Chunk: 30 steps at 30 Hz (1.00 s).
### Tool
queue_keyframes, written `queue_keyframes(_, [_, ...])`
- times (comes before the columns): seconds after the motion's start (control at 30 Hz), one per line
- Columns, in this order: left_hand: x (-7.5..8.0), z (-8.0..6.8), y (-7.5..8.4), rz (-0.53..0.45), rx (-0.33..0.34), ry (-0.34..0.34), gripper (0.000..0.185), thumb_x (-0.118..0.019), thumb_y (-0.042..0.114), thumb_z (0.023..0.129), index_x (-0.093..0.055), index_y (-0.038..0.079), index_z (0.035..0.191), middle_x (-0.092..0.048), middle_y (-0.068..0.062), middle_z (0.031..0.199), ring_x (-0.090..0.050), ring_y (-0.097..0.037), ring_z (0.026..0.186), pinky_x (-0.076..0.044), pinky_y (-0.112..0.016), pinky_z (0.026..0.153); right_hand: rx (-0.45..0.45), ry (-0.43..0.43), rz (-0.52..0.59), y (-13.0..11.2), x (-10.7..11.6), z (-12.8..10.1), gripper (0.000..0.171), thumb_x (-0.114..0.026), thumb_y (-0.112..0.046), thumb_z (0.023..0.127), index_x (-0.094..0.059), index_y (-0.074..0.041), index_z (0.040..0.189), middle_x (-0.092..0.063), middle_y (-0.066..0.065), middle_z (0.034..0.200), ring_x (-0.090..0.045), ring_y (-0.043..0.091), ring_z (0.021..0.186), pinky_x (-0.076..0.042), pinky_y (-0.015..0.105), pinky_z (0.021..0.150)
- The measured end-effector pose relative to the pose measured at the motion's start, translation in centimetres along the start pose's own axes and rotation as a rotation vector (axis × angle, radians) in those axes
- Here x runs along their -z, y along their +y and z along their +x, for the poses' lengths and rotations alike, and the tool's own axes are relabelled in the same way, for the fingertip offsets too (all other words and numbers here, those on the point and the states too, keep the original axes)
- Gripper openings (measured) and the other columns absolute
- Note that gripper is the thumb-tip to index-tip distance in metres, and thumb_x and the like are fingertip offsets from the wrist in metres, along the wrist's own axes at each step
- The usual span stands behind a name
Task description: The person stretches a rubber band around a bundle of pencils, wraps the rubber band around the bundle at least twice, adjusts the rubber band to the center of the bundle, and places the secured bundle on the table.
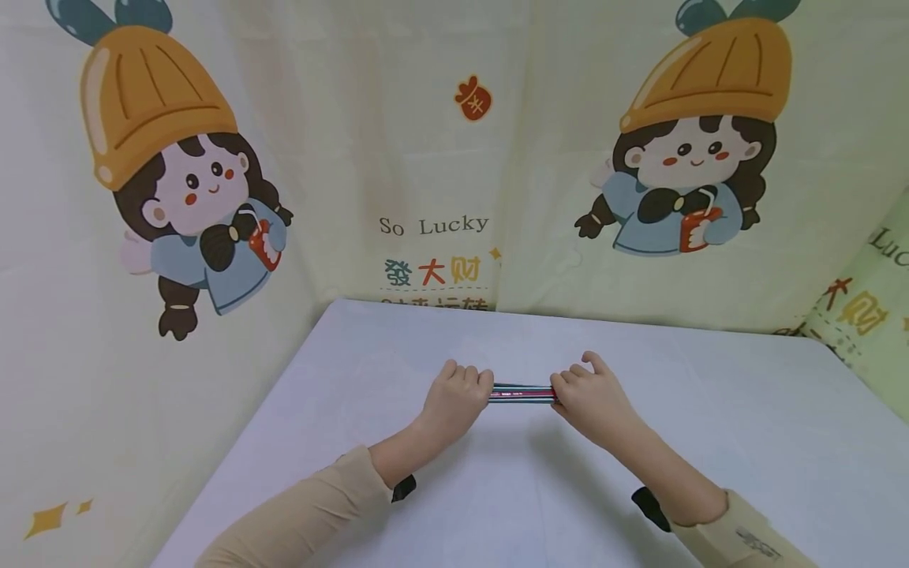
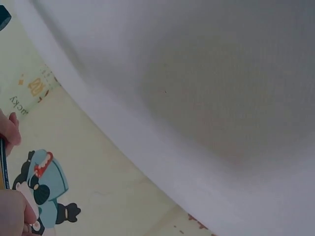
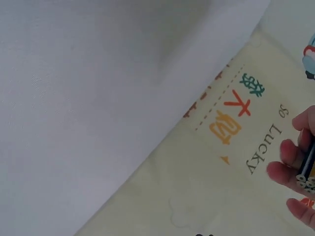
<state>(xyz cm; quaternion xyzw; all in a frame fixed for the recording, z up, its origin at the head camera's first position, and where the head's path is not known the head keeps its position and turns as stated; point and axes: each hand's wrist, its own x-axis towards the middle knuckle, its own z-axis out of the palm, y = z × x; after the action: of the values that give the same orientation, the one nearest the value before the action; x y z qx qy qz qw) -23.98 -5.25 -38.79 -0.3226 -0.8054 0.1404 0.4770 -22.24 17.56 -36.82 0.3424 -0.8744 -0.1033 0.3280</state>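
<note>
Nearest the head camera, 2 beige sleeves [image 1: 305, 513] come in from the bottom edge, wrist straps visible. Left hand [image 1: 454, 398] and right hand [image 1: 592, 398] each curl fingers round 1 end of a bundle of pencils [image 1: 521, 393], held level just above or on the white table [image 1: 710, 442]; contact with the table can't be told. The bundle sits mid-table between the 2 fists, only its short middle stretch showing. Judged step: gripping the bundle at both ends, squaring it up; any next move would need both grips kept firm so the pencils don't fan out. Left wrist view shows just fingertips [image 2: 11, 129] at the frame edge and a sliver of pencil, mostly table edge. Right wrist view shows curled fingers [image 3: 290, 169] round printed pencil ends, detail the head view lacks. Farthest: the cartoon curtain [image 1: 440, 158] with "So Lucky" lettering.
</note>
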Motion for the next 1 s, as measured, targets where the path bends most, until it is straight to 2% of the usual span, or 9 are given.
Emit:
queue_keyframes(0.1, [0.1,0.0,0.3,-0.004,0.02,-0.002,0.033,-0.069,0.013,0.076,-0.041,0.015,0.058,-0.037,0.003,0.045,-0.032,-0.008,0.043,-0.027,-0.023,0.051,0.038,0.009,-0.03,-0.3,0.1,0.3,0.035,-0.081,-0.021,0.061,-0.049,-0.007,0.065,-0.051,-0.001,0.052,-0.048,0.015,0.05,-0.039,0.041,0.08])
queue_keyframes(0.23, [0.2,0.0,0.8,-0.013,0.061,0.014,0.036,-0.071,0.012,0.072,-0.039,0.014,0.056,-0.036,0.003,0.044,-0.029,-0.009,0.042,-0.026,-0.024,0.051,0.04,0.016,-0.043,-0.8,0.2,0.7,0.038,-0.082,-0.024,0.059,-0.048,-0.007,0.063,-0.051,-0.001,0.052,-0.049,0.015,0.049,-0.039,0.041,0.081])
queue_keyframes(0.4, [0.6,0.6,1.3,-0.034,0.047,0.056,0.031,-0.069,0.017,0.076,-0.044,0.015,0.058,-0.043,0.003,0.046,-0.037,-0.008,0.042,-0.029,-0.025,0.052,0.066,0.035,-0.017,-1.4,0.7,1.6,0.039,-0.082,-0.028,0.061,-0.048,-0.009,0.065,-0.052,-0.003,0.052,-0.049,0.012,0.049,-0.04,0.042,0.081])
queue_keyframes(0.47, [0.7,0.9,1.2,-0.03,0.053,0.059,0.029,-0.068,0.017,0.077,-0.045,0.015,0.059,-0.044,0.003,0.046,-0.038,-0.008,0.042,-0.03,-0.025,0.053,0.047,0.02,-0.006,-1.2,1.0,1.9,0.037,-0.081,-0.028,0.062,-0.049,-0.01,0.07,-0.054,-0.003,0.056,-0.052,0.013,0.052,-0.04,0.044,0.082])
queue_keyframes(0.57, [0.7,0.8,0.5,-0.009,0.097,0.049,0.031,-0.069,0.014,0.072,-0.042,0.014,0.058,-0.039,0.002,0.045,-0.033,-0.01,0.042,-0.03,-0.026,0.053,-0.041,-0.029,-0.006,-0.2,1.7,1.8,0.036,-0.081,-0.024,0.062,-0.05,-0.01,0.074,-0.055,-0.002,0.062,-0.054,0.016,0.058,-0.038,0.047,0.085])
queue_keyframes(0.63, [0.6,0.6,0.1,0.001,0.115,0.045,0.034,-0.07,0.013,0.069,-0.039,0.013,0.056,-0.035,0.001,0.045,-0.029,-0.011,0.043,-0.03,-0.027,0.053,-0.066,-0.058,-0.006,0.5,1.9,1.6,0.033,-0.08,-0.021,0.063,-0.051,-0.01,0.075,-0.054,-0.002,0.063,-0.053,0.016,0.06,-0.038,0.046,0.085])
queue_keyframes(0.77, [0.6,0.5,0.1,-0.008,0.093,0.053,0.037,-0.072,0.013,0.065,-0.036,0.014,0.055,-0.031,0.002,0.044,-0.024,-0.011,0.044,-0.03,-0.026,0.053,0.038,-0.021,-0.005,0.7,1.5,1.3,0.028,-0.077,-0.019,0.064,-0.052,-0.009,0.069,-0.053,-0.003,0.057,-0.052,0.013,0.055,-0.041,0.041,0.081])
queue_keyframes(0.87, [0.7,0.7,0.5,-0.015,0.075,0.054,0.037,-0.069,0.01,0.067,-0.035,0.015,0.054,-0.03,0.003,0.044,-0.02,-0.009,0.045,-0.029,-0.026,0.053,0.106,0.042,-0.026,0.3,1.0,1.2,0.032,-0.078,-0.022,0.063,-0.049,-0.009,0.065,-0.049,-0.003,0.053,-0.051,0.013,0.05,-0.042,0.037,0.075])
queue_keyframes(1.0, [0.8,0.8,1.2,-0.012,0.096,0.046,0.038,-0.066,0.004,0.068,-0.033,0.015,0.052,-0.03,0.003,0.043,-0.019,-0.009,0.045,-0.028,-0.026,0.053,0.09,0.065,-0.043,0.0,0.5,0.8,0.039,-0.08,-0.023,0.06,-0.044,-0.009,0.061,-0.042,-0.003,0.049,-0.046,0.012,0.046,-0.041,0.035,0.071])
